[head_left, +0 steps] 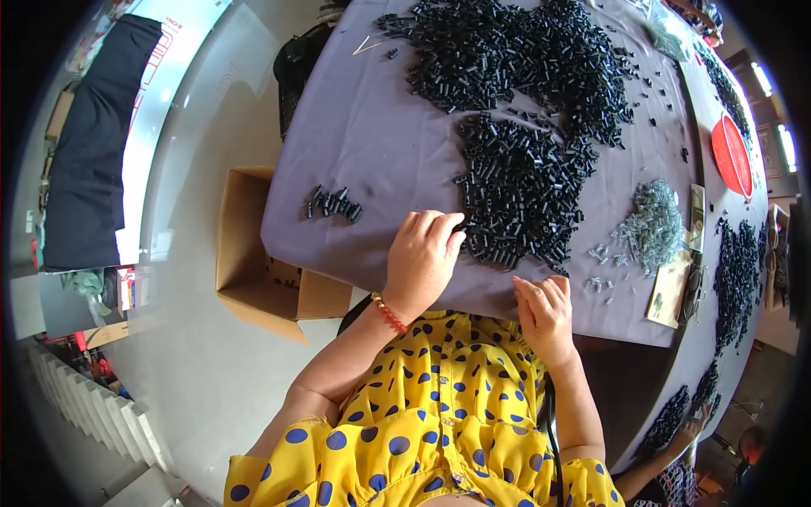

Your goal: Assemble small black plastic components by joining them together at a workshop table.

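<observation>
A large pile of small black tube-like plastic pieces spreads over the purple-grey tablecloth. My left hand is at the pile's near left edge, its thumb and fingers pinched together at a dark piece that is mostly hidden. By the near edge of the pile, close to the table's rim, my right hand has curled fingers with thumb and fingertip together; whatever is between them does not show. Left of my left hand lies a small separate cluster of black pieces.
An open cardboard box stands below the table's left edge, a few dark pieces inside. To the right are a heap of clear plastic pieces, a yellowish card, eyeglasses and a red basket. Another person's arm reaches toward black pieces lower right.
</observation>
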The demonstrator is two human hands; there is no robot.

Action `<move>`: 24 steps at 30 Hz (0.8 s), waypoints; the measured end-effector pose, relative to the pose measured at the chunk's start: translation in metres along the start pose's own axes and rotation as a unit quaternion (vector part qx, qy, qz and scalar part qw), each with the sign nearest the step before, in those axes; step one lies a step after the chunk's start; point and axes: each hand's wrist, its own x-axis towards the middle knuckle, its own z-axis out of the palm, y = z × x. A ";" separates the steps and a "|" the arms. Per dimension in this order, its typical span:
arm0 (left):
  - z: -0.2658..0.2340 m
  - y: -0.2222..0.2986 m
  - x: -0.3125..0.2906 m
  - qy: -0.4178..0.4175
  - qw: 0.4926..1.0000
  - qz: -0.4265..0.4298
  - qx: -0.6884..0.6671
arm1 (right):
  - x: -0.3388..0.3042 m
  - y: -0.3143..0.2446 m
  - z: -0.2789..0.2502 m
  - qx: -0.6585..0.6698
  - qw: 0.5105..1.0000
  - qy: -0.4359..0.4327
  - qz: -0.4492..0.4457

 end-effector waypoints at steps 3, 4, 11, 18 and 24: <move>0.003 0.007 0.000 -0.018 0.999 -0.033 0.010 | -0.002 0.001 -0.001 -0.002 1.000 -0.003 0.002; 0.004 0.007 0.000 -0.028 0.999 -0.034 0.013 | -0.003 0.003 0.001 -0.005 1.000 -0.001 -0.008; 0.014 0.013 -0.007 -0.032 0.998 -0.043 -0.027 | 0.006 0.001 0.004 -0.041 0.999 0.021 0.017; 0.018 0.021 -0.005 -0.037 0.997 -0.029 -0.058 | 0.024 0.007 0.011 -0.155 0.987 0.005 0.039; 0.016 0.022 -0.005 -0.051 0.994 -0.042 -0.092 | 0.024 0.004 0.014 -0.117 0.993 -0.011 0.028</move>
